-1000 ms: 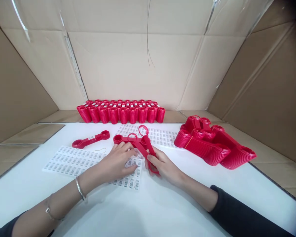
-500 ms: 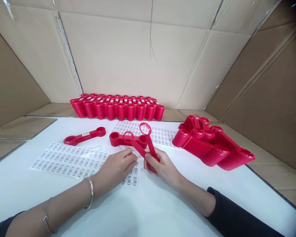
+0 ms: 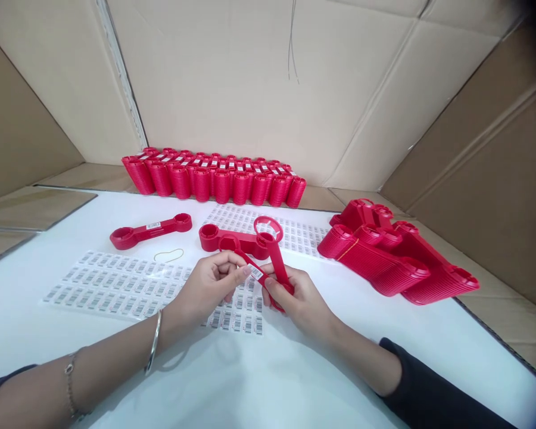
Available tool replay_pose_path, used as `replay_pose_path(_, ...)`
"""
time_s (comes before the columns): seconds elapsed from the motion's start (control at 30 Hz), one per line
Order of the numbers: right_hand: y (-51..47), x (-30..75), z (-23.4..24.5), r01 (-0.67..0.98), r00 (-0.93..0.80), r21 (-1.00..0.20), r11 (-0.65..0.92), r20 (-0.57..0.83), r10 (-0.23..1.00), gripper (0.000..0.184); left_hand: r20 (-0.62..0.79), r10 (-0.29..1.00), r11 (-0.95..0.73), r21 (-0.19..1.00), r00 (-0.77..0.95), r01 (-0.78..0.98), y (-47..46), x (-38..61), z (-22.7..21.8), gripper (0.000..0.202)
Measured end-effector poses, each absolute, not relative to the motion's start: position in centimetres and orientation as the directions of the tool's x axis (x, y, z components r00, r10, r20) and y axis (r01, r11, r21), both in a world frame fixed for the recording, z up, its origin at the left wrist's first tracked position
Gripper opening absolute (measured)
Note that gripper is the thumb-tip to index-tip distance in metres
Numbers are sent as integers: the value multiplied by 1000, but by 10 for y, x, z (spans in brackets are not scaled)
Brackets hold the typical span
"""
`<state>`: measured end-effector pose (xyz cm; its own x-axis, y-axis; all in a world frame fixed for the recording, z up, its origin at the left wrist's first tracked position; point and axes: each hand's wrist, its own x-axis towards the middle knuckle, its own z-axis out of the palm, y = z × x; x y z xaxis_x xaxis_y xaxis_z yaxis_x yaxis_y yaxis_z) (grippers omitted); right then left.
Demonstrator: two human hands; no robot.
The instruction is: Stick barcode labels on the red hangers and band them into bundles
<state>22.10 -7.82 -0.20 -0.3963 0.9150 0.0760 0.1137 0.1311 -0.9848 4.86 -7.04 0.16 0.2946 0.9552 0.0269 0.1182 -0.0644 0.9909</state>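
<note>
Centre of frame, low: right hand [image 3: 295, 298] clenched round the lower ends of two red plastic wrenches [image 3: 274, 253], which fan up and left from its grip.
Left hand: left hand [image 3: 214, 283] pinches a small barcode sticker [image 3: 256, 273] against one wrench's shaft, thumb and forefinger closed on it.
Where the sticker sits: mid-shaft, just left of the right thumb, above the label sheet [image 3: 116, 289] spread on the desk [image 3: 268, 381].
Risk, crooked label: the shaft is narrow and held in the air; any wobble and I'd judge the sticker lands skewed or creased.
Risk, poor stick: an edge hanging off the shaft could curl and lift.
Risk, mix-up: two wrenches in one grip; the label could bridge both or go on the wrong one.
Risk, slip: the loose wrench could slide from the fist.
Hard to see: the wrenches' lower ends, buried in the palm; the barcode print, too small to read.
Unclear: how much of the sticker is pressed down.
Upper middle: row of stacked wrenches [image 3: 214, 179], count not tellable.
Right side: banded pile [image 3: 393, 256], lower layers hidden.
</note>
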Motion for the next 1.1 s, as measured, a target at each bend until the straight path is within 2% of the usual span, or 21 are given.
replay_pose_path(0.5,-80,219,-5,93,-377,-988,124,80,923,14,8,958,-44,991,286,122,-70,46,-2,24)
replay_pose_path(0.83,-79,217,-7,97,-356,-989,108,67,932,23,14,959,-58,987,284,149,-70,47,-2,27)
replay_pose_path(1.0,-80,215,-5,102,-326,-990,93,55,944,28,73,970,-146,936,230,319,-76,49,-1,28)
replay_pose_path(1.1,-80,214,-4,90,-327,-992,84,51,944,28,272,938,-344,785,212,514,-80,51,0,22)
